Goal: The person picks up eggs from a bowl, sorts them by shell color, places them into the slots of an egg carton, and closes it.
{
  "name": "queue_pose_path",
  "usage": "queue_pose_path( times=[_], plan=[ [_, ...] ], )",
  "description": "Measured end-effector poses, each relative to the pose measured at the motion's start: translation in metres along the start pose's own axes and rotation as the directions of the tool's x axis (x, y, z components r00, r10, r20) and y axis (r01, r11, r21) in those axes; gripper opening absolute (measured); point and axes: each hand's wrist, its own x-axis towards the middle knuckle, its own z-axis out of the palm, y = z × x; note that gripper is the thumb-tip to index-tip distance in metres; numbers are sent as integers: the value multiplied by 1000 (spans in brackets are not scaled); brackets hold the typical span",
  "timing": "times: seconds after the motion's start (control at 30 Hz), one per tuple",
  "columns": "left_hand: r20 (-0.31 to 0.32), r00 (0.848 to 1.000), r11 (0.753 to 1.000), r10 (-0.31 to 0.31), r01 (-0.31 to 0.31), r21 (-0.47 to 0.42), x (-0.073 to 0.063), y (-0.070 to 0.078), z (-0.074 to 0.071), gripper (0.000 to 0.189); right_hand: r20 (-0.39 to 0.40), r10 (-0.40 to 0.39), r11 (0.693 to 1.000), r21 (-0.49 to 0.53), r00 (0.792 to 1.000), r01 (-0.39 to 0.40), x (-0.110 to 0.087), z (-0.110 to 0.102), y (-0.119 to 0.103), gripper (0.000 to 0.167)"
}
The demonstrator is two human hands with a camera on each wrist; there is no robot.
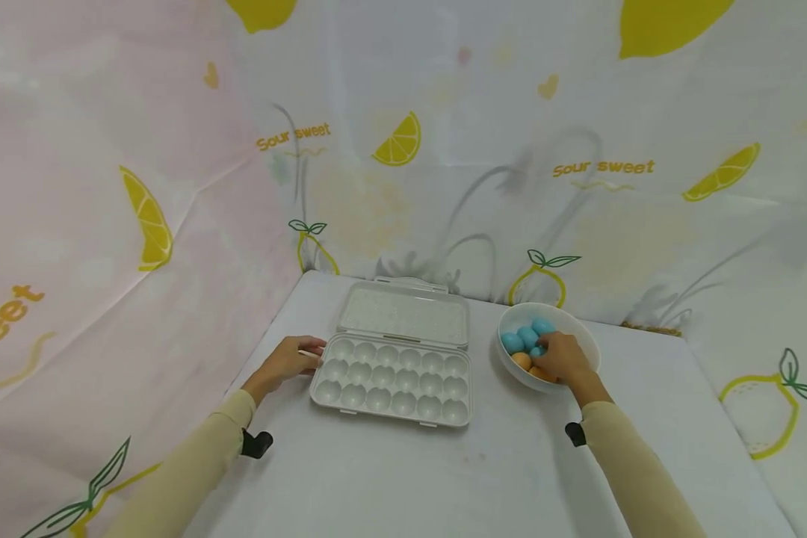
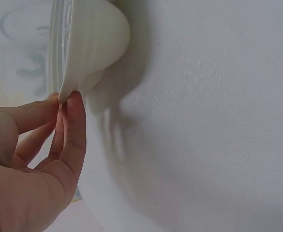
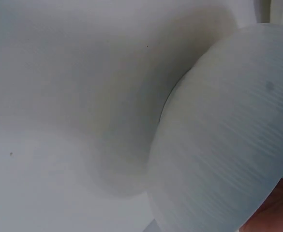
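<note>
An open egg tray [image 1: 391, 381] with rows of round hollows lies on the table, its lid [image 1: 403, 312] folded back. My left hand [image 1: 294, 357] pinches the tray's left rim between thumb and fingers; in the left wrist view, the fingers [image 2: 75, 123] sit under that rim. A white bowl [image 1: 586, 345] to the right holds several blue eggs [image 1: 512, 342] and orange-brown eggs [image 1: 521, 361]. My right hand [image 1: 562, 357] reaches into the bowl, thumb and fingers around a blue egg [image 1: 536, 351]. In the right wrist view the bowl's wall [image 3: 223, 135] hides most of that hand.
A white cloth covers the table [image 1: 403, 478]. Behind it stands a lemon-printed backdrop [image 1: 444, 187], with another printed sheet [image 1: 107, 299] along the left. A strip of brown rope-like material [image 1: 652, 329] shows at the table's back right edge.
</note>
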Motion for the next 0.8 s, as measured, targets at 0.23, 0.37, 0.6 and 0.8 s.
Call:
queue_pose_path(
  times=[0.23,0.37,0.6,0.8],
  plan=[
    [-6,1000,1000,25,-25,-18,-2,2,1,43,-17,-8,1000,-26,1000,8,0,3,1,43],
    [-17,1000,999,22,-22,-23,-4,2,3,43,-24,-24,999,-30,999,24,-2,4,1,41],
    [-42,998,999,39,-39,0,-3,4,6,42,-83,-21,1000,12,996,22,-6,1,-2,41],
    [-63,997,999,47,-48,-5,-2,3,6,42,-221,-110,991,48,969,123,-6,-4,-11,39]
  ],
)
